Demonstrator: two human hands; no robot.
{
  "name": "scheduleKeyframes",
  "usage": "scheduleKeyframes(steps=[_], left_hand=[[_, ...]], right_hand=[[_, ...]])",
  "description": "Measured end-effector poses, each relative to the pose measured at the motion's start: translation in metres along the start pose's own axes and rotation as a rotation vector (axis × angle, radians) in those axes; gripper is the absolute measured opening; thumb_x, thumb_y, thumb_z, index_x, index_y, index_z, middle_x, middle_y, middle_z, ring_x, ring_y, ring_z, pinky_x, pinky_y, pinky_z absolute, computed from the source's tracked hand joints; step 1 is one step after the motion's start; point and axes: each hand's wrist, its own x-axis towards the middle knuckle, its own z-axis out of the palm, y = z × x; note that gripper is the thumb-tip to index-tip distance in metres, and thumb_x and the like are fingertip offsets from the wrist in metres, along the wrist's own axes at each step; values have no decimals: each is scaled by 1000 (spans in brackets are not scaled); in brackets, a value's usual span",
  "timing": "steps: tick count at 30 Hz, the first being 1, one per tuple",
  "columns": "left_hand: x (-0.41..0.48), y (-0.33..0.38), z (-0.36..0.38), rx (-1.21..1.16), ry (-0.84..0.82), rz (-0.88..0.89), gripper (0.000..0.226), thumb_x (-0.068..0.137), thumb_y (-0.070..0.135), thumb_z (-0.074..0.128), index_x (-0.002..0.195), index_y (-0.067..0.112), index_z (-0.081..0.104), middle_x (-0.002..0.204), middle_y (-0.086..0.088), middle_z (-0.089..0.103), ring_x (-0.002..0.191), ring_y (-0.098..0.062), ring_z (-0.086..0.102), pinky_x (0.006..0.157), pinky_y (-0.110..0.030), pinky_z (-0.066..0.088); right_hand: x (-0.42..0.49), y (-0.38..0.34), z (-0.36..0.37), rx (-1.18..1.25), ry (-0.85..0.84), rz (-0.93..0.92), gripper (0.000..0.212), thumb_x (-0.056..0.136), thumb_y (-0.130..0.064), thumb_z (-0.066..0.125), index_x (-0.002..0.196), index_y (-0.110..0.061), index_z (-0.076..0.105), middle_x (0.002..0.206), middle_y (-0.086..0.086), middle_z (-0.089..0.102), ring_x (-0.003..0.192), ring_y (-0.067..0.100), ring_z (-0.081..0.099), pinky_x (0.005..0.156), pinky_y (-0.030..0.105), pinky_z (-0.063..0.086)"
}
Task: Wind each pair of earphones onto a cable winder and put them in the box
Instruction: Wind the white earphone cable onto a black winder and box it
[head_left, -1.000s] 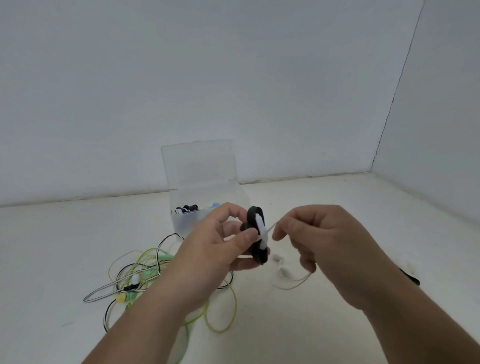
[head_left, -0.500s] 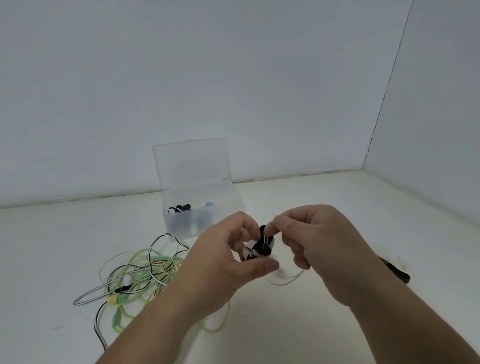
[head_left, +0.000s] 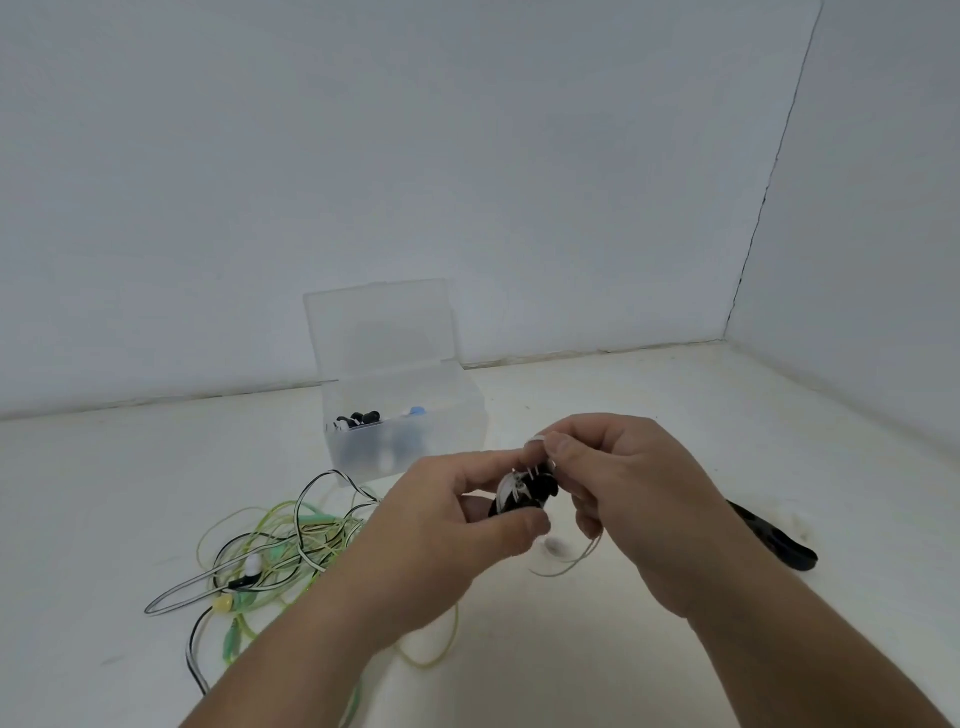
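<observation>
Left fingers (head_left: 519, 526): gripping black winder (head_left: 525, 493), centre.
Right fingers (head_left: 563, 448): pinching white cable (head_left: 575, 562) above it.
Box (head_left: 460, 410): open, left of centre.

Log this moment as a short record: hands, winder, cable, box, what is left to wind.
left hand: grips the black winder
right hand: pinches the white cable at the winder's top
white cable: partly wound, loose tail hangs below
box: open, lid upright, black and blue items inside
tangled earphones: green and black-white cables, unwound, left of the hands
black item: beside the right forearm, kind unclear
</observation>
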Motion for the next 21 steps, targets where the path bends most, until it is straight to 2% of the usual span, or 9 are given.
scheduleKeyframes(steps=[1, 3, 5, 8, 11, 13, 16, 19, 21], left_hand=[[0, 1, -1, -86, -22, -14, 41, 79, 25, 70, 118, 39, 72, 105, -12, 75, 100, -28, 72, 96, -39, 54], [0, 3, -2, -222, -56, -28, 38, 86, 13, 58, 116, 30, 74, 110, -10, 75, 106, -26, 71, 89, -30, 56], [-1, 4, -2, -276, -75, -25, 40, 94, 2, 53, 116, 27, 74, 111, -9, 75, 105, -27, 71, 85, -26, 56], [-1, 3, -1, -336, -48, -45, 45, 98, -9, 50, 113, 24, 75, 108, -13, 75, 99, -30, 73, 83, -28, 57], [0, 4, 0, -339, 30, -49, 41, 96, -8, 52, 109, 21, 78, 105, -24, 71, 88, -29, 72, 79, -32, 59], [2, 3, -1, -324, 106, -57, 33, 93, -6, 59, 110, 15, 77, 105, -28, 66, 82, -25, 71, 78, -34, 60], [6, -2, -3, -357, 246, -83, 26, 90, -3, 65, 108, 11, 76, 88, -13, 69, 81, -27, 70, 76, -36, 60], [7, -1, -5, -375, 324, -64, 24, 88, -2, 67, 104, 13, 77, 81, -9, 62, 74, -21, 68, 75, -34, 60], [7, 0, -5, -393, 349, -56, 25, 89, -2, 64, 105, 13, 76, 77, -6, 61, 68, -15, 67, 73, -31, 60]], right_hand=[[0, 0, 0, 4, 12, 2, 28, 101, -16, 53, 83, -13, 74, 46, -17, 52, 43, 0, 44, 59, 30, 38], [1, 1, -1, 22, 26, 11, 29, 101, -16, 52, 82, -13, 74, 45, -16, 52, 43, 1, 42, 58, 31, 38], [1, 1, -2, 41, 32, 14, 29, 101, -16, 52, 82, -13, 74, 44, -16, 51, 43, 2, 42, 58, 32, 37], [2, 2, -2, 47, 34, 4, 29, 100, -17, 53, 82, -14, 75, 45, -16, 50, 45, 7, 39, 58, 32, 37], [2, 2, -3, 21, 10, -30, 28, 100, -17, 54, 82, -15, 75, 46, -18, 49, 45, 3, 41, 62, 29, 37], [0, 0, -2, -22, -18, -75, 29, 100, -17, 54, 80, -15, 75, 46, -17, 49, 44, 1, 42, 58, 24, 38], [-5, -2, 0, -155, -22, -211, 27, 97, -21, 58, 77, -17, 75, 47, -10, 44, 43, 4, 34, 46, 16, 31], [-9, -2, 4, -358, -84, -340, 26, 96, -29, 58, 77, -19, 72, 50, -7, 41, 48, 7, 35, 49, 21, 30], [-10, -1, 6, -434, -135, -348, 26, 96, -30, 57, 76, -20, 68, 48, -9, 41, 47, 8, 35, 48, 21, 31]])
